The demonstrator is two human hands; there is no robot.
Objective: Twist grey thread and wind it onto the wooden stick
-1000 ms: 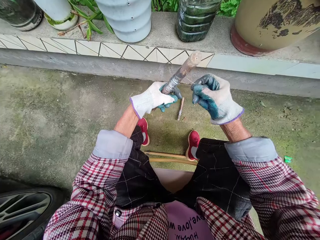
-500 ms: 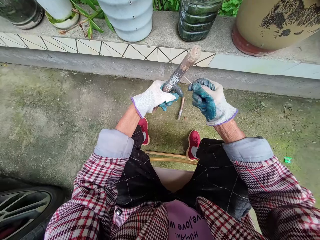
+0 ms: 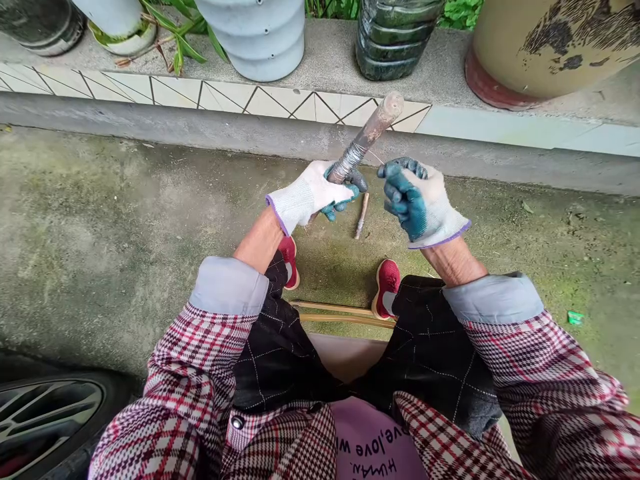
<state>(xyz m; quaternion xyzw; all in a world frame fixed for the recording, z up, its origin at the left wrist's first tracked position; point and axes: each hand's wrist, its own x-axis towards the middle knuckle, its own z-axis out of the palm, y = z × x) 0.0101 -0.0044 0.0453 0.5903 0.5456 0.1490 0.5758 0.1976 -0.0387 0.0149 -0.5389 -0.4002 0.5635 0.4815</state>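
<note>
My left hand (image 3: pixel 325 190), in a white glove with a teal palm, is closed round a brown wooden stick (image 3: pixel 375 127). The stick tilts up and to the right. Silvery wire (image 3: pixel 349 160) is wound in many turns round its middle, just above my fingers. From the coil a thin loose end of wire (image 3: pixel 373 155) runs to my right hand (image 3: pixel 414 197). That hand, gloved alike, pinches the wire between thumb and forefinger, the other fingers curled. The lower end of the stick is mostly hidden by my left hand.
A shorter stick (image 3: pixel 362 217) with wire round it lies on the concrete ground beyond my red shoes (image 3: pixel 387 287). A low tiled ledge (image 3: pixel 225 95) carries a white bucket (image 3: pixel 255 40), a dark plastic bottle (image 3: pixel 395 40) and a tan pot (image 3: pixel 540 53). A car wheel (image 3: pixel 45 420) stands at lower left.
My right hand has shifted very slightly left, and the wire between the hands now bows a little. The stick and my left hand have moved slightly right.
</note>
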